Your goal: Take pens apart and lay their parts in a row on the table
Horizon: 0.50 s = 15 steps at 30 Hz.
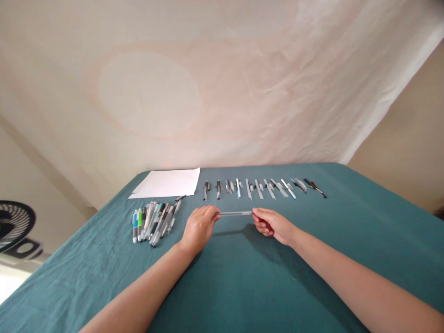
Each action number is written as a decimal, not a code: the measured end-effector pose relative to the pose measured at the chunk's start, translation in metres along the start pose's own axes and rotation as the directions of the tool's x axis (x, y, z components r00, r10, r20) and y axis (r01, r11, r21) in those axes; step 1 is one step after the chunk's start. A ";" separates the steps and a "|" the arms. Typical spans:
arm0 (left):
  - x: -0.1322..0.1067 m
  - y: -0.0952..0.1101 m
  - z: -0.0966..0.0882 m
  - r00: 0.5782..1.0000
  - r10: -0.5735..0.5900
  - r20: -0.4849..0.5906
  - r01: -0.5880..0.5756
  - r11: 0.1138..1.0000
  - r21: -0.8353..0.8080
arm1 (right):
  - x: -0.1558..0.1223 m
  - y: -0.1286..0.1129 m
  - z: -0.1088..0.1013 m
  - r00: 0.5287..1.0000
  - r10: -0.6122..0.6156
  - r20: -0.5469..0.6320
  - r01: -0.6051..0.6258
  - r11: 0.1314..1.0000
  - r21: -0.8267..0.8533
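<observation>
A slim pen with a clear barrel [236, 213] is stretched level between my two hands, a little above the green cloth. My left hand [201, 226] is closed on its left end, and my right hand [272, 224] pinches the right end between thumb and fingers. The fingers hide both tips of the pen. To the left of my left hand lies a pile of pens [157, 222], most clear or grey, with a blue one [135, 226] and a green one [140, 224] at its left side.
Behind my hands, a row of pens and separate caps [258, 188] runs across the table. White paper sheets [166, 182] lie at the back left. A green cloth [222, 286] covers the table, a pale sheet [225, 92] hangs behind it, and a black fan [15, 226] stands left.
</observation>
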State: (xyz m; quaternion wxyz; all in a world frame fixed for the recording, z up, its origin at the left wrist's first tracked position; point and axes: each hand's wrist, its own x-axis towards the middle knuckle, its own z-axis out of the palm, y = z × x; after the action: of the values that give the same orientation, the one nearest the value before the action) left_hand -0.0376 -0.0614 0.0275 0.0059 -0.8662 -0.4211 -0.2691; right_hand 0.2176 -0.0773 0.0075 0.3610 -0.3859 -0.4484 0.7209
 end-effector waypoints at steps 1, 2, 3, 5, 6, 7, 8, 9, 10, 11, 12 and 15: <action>0.000 -0.001 0.000 1.000 0.005 0.004 -0.005 1.000 0.004 | 0.000 0.000 0.000 1.000 -0.002 0.003 0.002 1.000 -0.002; 0.000 -0.001 0.000 1.000 0.011 0.010 -0.011 1.000 0.008 | -0.001 0.000 0.000 1.000 -0.003 0.007 0.003 1.000 -0.002; 0.000 -0.001 0.000 1.000 0.018 0.016 -0.018 1.000 0.015 | -0.001 0.000 0.000 1.000 -0.005 0.009 0.005 1.000 -0.001; 0.000 -0.002 0.000 0.999 0.029 0.029 -0.030 0.999 0.040 | -0.001 0.000 -0.001 1.000 -0.009 0.014 0.009 1.000 0.003; 0.001 -0.002 -0.001 0.999 0.034 0.036 -0.036 0.998 0.056 | -0.001 0.001 -0.002 1.000 -0.010 0.016 0.010 1.000 0.005; 0.001 -0.001 -0.001 0.998 0.039 0.046 -0.042 0.997 0.072 | 0.000 0.002 -0.003 1.000 -0.011 0.018 0.010 1.000 0.007; 0.001 -0.001 -0.002 0.997 0.045 0.056 -0.050 0.995 0.085 | 0.000 0.002 -0.004 1.000 -0.010 0.020 0.010 1.000 0.009; 0.001 -0.001 -0.003 0.996 0.051 0.067 -0.057 0.994 0.095 | 0.000 0.003 -0.005 1.000 -0.008 0.022 0.008 1.000 0.010; 0.002 0.000 -0.004 0.996 0.056 0.076 -0.064 0.993 0.101 | 0.000 0.003 -0.005 1.000 -0.006 0.024 0.006 1.000 0.011; 0.002 0.000 -0.005 0.995 0.059 0.084 -0.068 0.992 0.103 | 0.001 0.004 -0.006 1.000 -0.003 0.025 0.003 1.000 0.010; 0.002 0.000 -0.005 0.994 0.059 0.092 -0.069 0.992 0.102 | 0.001 0.004 -0.006 1.000 -0.001 0.025 0.001 1.000 0.008; 0.002 0.000 -0.004 0.993 0.041 0.112 -0.052 0.995 0.091 | 0.000 0.004 -0.005 1.000 -0.016 0.021 0.016 1.000 -0.013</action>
State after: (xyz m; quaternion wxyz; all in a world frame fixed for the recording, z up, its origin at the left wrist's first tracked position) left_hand -0.0385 -0.0603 0.0320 0.0295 -0.8881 -0.4126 -0.2006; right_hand 0.2213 -0.0768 0.0024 0.3595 -0.3774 -0.4600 0.7188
